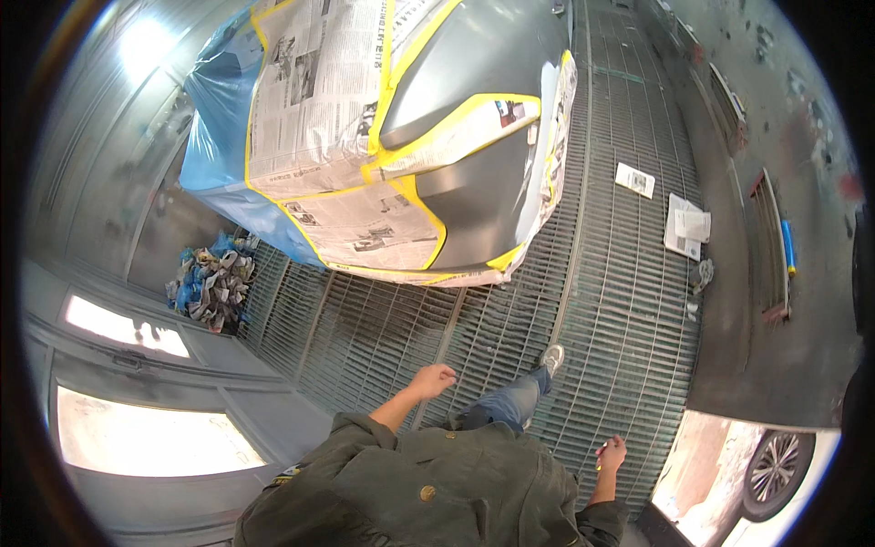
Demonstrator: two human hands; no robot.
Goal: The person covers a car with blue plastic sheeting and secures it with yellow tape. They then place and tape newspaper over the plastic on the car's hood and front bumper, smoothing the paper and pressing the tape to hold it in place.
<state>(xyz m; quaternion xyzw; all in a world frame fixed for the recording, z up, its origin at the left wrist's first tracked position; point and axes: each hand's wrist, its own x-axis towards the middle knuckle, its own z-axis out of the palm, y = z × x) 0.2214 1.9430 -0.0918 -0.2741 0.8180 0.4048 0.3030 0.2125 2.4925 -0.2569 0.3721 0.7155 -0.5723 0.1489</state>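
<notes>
My left hand [432, 381] hangs above the floor grating with its fingers curled in, and nothing shows in it. On the other side, my right hand [613, 452] is closed around a small red-and-yellow object [600, 459], mostly hidden by the fingers. Ahead of me, apart from both hands, stands a car masked for painting. Newspaper [321, 102] edged with yellow masking tape [431, 222] covers its middle and the headlight area [472, 130]. Blue plastic sheeting [222, 130] drapes the left part. Bare grey panels [472, 212] show on the right.
Slatted metal grating [513, 321] forms the floor. Crumpled paper and plastic [215, 284] lie heaped by the left wall. Paper sheets [685, 225] rest near the right wall, which carries a blue-and-yellow tube-like item [788, 247]. A car wheel [778, 475] shows through the lower-right opening.
</notes>
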